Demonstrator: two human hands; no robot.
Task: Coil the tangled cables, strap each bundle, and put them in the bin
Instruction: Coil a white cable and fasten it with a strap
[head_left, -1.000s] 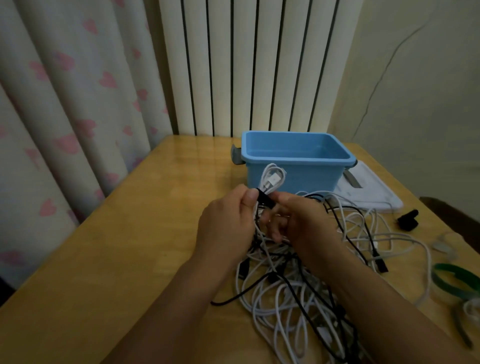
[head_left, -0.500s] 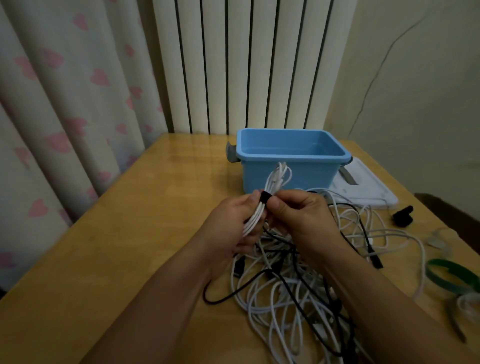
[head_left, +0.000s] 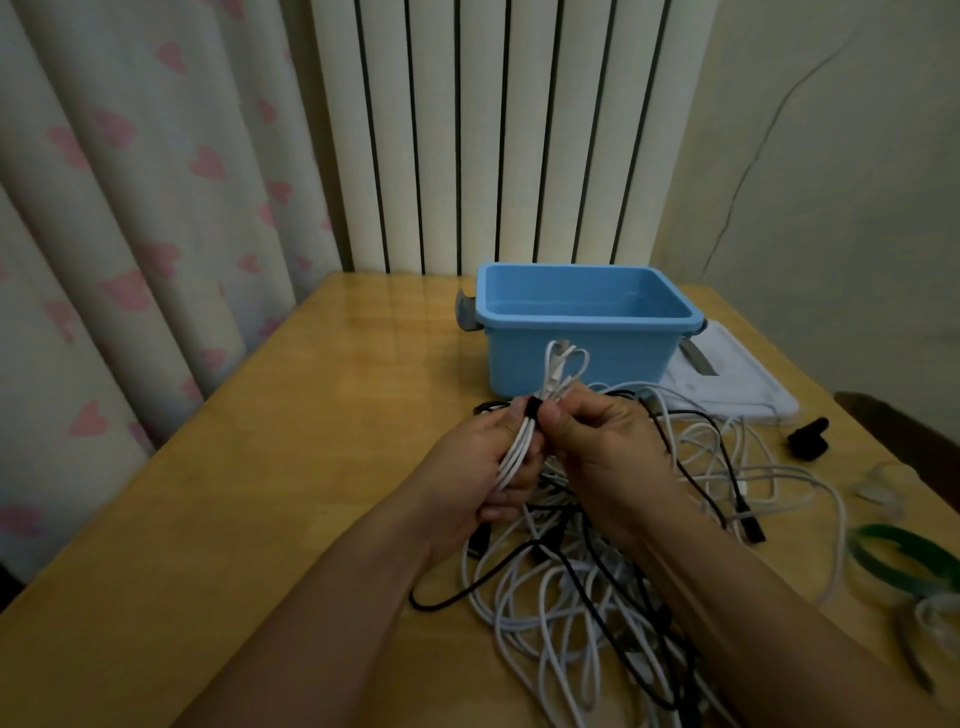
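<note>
A coiled white cable bundle (head_left: 558, 371) sticks up between my two hands, its loops in front of the blue bin (head_left: 582, 358). A black strap (head_left: 531, 407) wraps its middle. My left hand (head_left: 478, 467) grips the lower part of the bundle. My right hand (head_left: 602, 447) pinches the strap with thumb and fingers. Under and behind my hands lies a tangled pile of white and black cables (head_left: 597, 597) on the wooden table (head_left: 260, 519). The bin's interior looks bare.
A white flat lid (head_left: 737, 384) lies right of the bin. A black clip (head_left: 808, 436) sits near the right edge, with green straps (head_left: 904, 558) and other small ties beyond. Curtains and a radiator stand behind the table.
The bundle has straightened from a loose loop into a tighter upright coil. The black strap now sits around its middle, and both hands have shifted slightly up towards the bin.
</note>
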